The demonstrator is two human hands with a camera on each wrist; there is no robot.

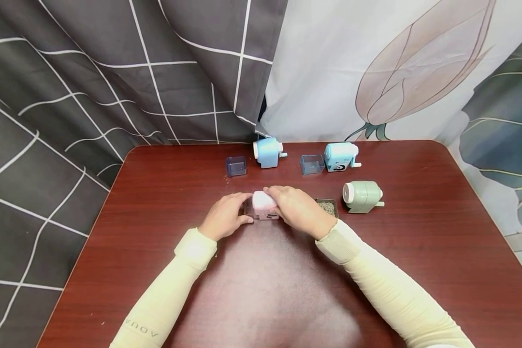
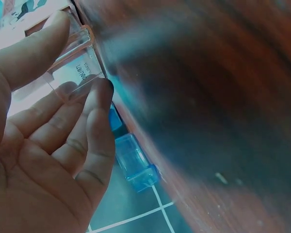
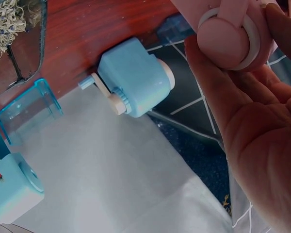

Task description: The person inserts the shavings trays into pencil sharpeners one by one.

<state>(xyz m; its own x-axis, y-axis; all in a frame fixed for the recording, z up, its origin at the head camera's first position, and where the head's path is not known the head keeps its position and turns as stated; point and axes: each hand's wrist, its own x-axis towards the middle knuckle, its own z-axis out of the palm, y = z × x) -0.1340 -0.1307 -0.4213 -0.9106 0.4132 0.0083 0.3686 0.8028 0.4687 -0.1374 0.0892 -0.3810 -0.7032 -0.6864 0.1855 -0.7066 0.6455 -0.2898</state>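
A pink hand-crank pencil sharpener (image 1: 263, 199) stands on the table between the two hands. My right hand (image 1: 302, 210) grips it from the right; in the right wrist view the fingers lie around the pink body (image 3: 225, 41) near its round crank hub. My left hand (image 1: 224, 216) pinches the clear shavings drawer (image 2: 80, 73) at the sharpener's left side, thumb on one face and fingers on the other. Part of the drawer sticks out of the body. Behind the right hand lies a dark drawer of shavings (image 1: 327, 208), partly hidden.
A blue sharpener (image 1: 268, 153) and a light-blue one with a panda picture (image 1: 339, 157) stand at the back. Next to them lie a dark blue drawer (image 1: 236, 166) and a blue clear drawer (image 1: 312, 164). A green sharpener (image 1: 363, 196) stands to the right. Curtains hang behind.
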